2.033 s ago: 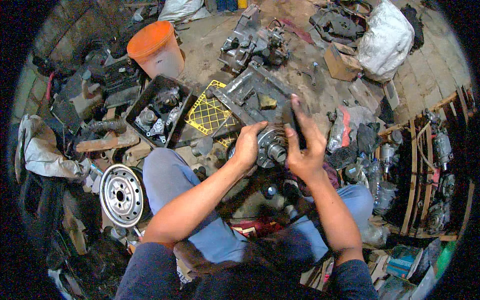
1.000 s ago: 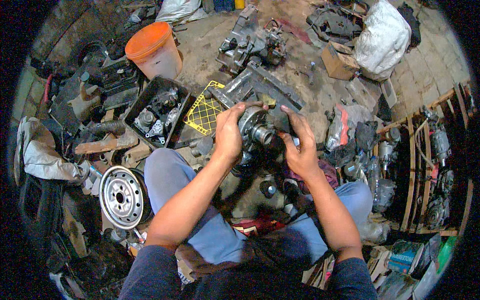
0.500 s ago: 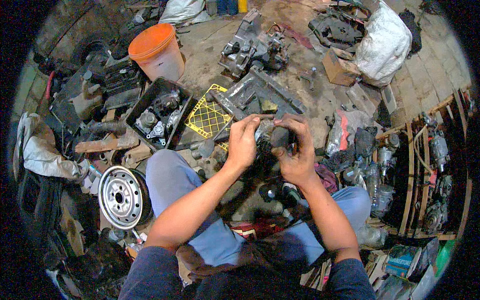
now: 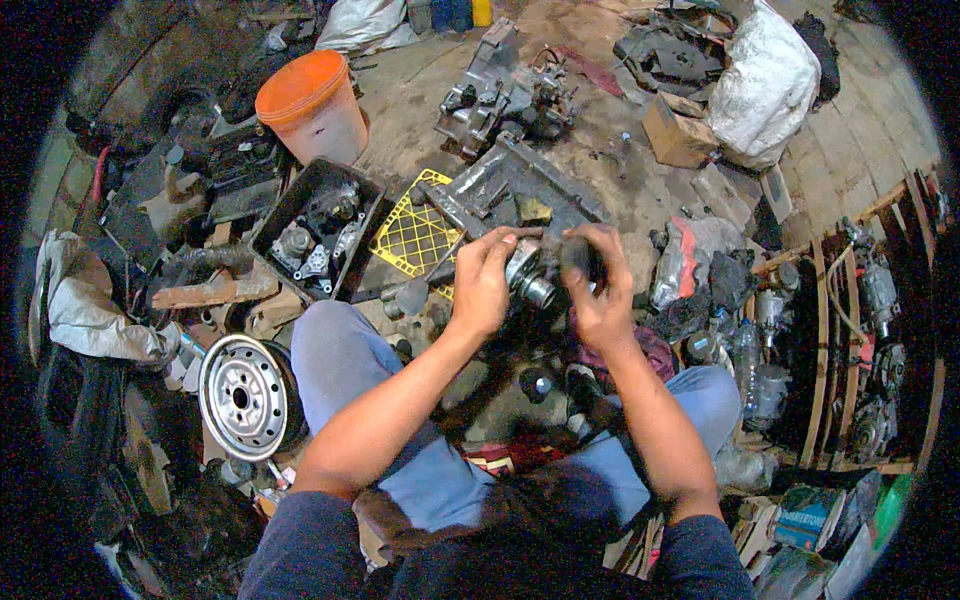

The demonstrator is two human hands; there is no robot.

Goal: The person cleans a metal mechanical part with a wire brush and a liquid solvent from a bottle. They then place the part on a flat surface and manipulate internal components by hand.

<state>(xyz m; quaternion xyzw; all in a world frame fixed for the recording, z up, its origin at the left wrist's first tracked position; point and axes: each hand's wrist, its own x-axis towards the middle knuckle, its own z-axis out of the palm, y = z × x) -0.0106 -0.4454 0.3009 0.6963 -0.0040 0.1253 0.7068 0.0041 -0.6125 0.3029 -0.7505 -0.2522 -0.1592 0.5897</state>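
Observation:
My left hand (image 4: 484, 285) is closed around a round, stepped metal machine part (image 4: 534, 284), whose bright bare-metal end faces toward me. Beside it, my right hand (image 4: 604, 300) grips a dark, round, cap-like piece (image 4: 577, 258) between thumb and fingers. A narrow gap shows between the two pieces. Both are held up above the floor in front of my bent knees. My fingers hide the far side of each piece. Beyond my hands lies a greasy metal frame (image 4: 570, 185) on the floor.
A black crate (image 4: 272, 228) of metal parts and a yellow plastic grid (image 4: 405, 240) lie front left. Farther out stand an orange-lidded bucket (image 4: 335, 128) and an engine casing (image 4: 480, 115). A steel wheel (image 4: 236, 418) is by my left knee; a slatted wooden rack (image 4: 820, 370) stands right.
My right hand has shifted slightly right with the dark round piece, apart from the metal part. The shiny end of the metal part now shows. My left hand has barely moved.

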